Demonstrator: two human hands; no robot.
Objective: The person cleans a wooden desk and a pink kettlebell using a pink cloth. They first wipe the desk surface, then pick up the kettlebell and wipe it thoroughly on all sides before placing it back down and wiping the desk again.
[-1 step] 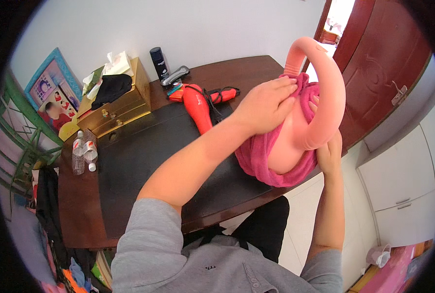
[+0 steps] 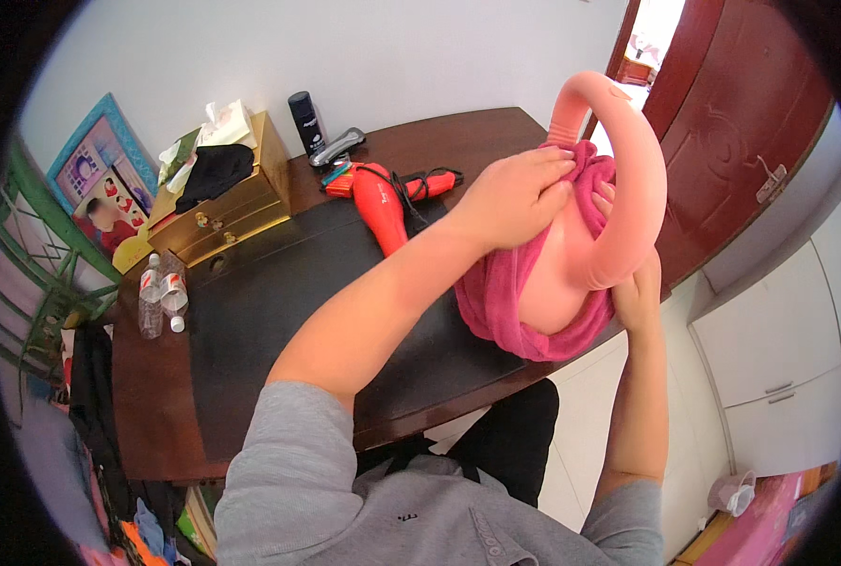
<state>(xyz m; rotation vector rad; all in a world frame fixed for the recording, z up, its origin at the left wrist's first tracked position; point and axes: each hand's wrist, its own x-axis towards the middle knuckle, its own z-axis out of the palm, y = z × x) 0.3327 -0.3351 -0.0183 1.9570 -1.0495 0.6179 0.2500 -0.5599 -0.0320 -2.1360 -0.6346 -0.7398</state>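
Observation:
A magenta towel [image 2: 496, 300] is wrapped around the base of a smooth pink rounded object [image 2: 562, 292], whose large curved loop rises above it; I cannot make out its exact kind. My left hand [image 2: 524, 196] lies across the near left side, its fingers together and pressing the gathered towel at the top. From the right comes my right hand [image 2: 636, 294], its palm against the towel on the far side. The loop partly covers it, and some of its fingertips show through the gap, on the cloth.
A dark wooden desk [image 2: 151, 410] with a black mat holds a red hair dryer [image 2: 380, 208], a grey device [image 2: 337, 148], a black can [image 2: 305, 121], two plastic bottles [image 2: 162, 292] and a gold drawer box [image 2: 274, 179]. White cabinets [image 2: 770, 358] stand right, beside a brown door [image 2: 732, 123].

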